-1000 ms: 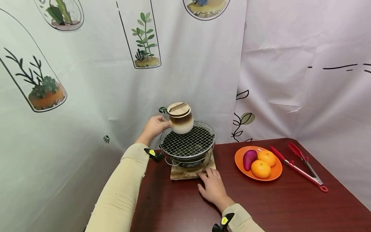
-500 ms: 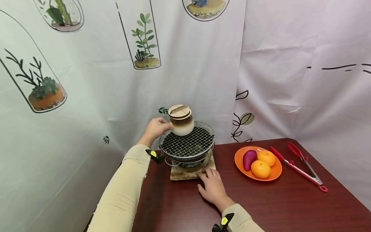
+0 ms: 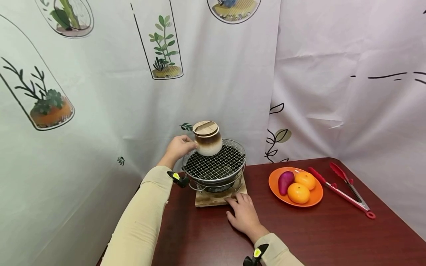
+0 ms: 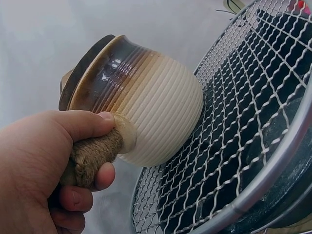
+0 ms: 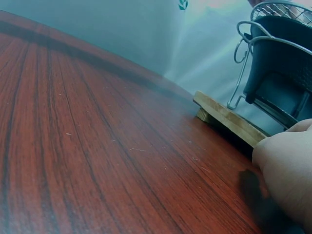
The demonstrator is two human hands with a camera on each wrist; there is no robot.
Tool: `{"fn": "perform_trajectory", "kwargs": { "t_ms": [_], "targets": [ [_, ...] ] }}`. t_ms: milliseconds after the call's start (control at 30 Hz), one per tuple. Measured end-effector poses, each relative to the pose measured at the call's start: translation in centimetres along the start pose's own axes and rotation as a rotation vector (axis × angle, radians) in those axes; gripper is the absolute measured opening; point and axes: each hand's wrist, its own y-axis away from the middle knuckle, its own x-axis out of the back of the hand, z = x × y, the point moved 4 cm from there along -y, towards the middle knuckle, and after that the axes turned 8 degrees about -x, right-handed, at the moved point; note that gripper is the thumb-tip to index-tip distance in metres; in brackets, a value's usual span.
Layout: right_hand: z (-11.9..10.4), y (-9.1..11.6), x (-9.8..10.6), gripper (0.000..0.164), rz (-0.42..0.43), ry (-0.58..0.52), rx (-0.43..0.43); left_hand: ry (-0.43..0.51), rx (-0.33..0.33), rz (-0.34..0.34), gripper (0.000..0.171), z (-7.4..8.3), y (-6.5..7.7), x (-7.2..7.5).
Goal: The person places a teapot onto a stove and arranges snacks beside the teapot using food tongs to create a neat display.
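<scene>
A ribbed ceramic pot [image 3: 209, 146], brown at the top and cream below, wears a round wooden lid [image 3: 205, 128]. My left hand [image 3: 179, 149] grips its side handle [image 4: 95, 156], which is wrapped in twine, with the thumb on top and fingers curled beneath. The pot's base is right at the wire mesh [image 3: 217, 166] of a round tabletop grill, towards its back left. Under the grill is a wooden board [image 3: 208, 201]. My right hand [image 3: 246, 214] rests at the board's front right edge, fingers relaxed over it and thumb apart.
To the right, an orange plate [image 3: 276, 194] carries two oranges [image 3: 298, 193] and a purple sweet potato [image 3: 285, 183]. Red-tipped tongs [image 3: 346, 195] lie beyond it on the dark red table [image 3: 213, 240]. A printed curtain [image 3: 233, 92] hangs close behind the grill.
My left hand has lowered the pot slightly onto the mesh area, mostly in the first half second, and it has barely moved since. The right hand stays on the board's edge.
</scene>
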Motion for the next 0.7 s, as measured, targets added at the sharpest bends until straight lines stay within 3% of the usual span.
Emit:
{"fn": "perform_trajectory", "kwargs": {
  "t_ms": [200,533,700],
  "targets": [
    [0.07,0.0,-0.07,0.038,-0.003,0.008,0.0,-0.014,0.013,-0.004,0.028,0.12,-0.15,-0.11],
    [0.05,0.08,0.03,0.038,0.0,-0.001,0.008,-0.132,0.026,-0.015,0.034,0.6,0.07,0.13],
    [0.07,0.12,0.04,0.038,-0.004,-0.007,0.007,-0.124,0.034,0.015,0.042,0.43,0.21,0.21]
  ]
}}
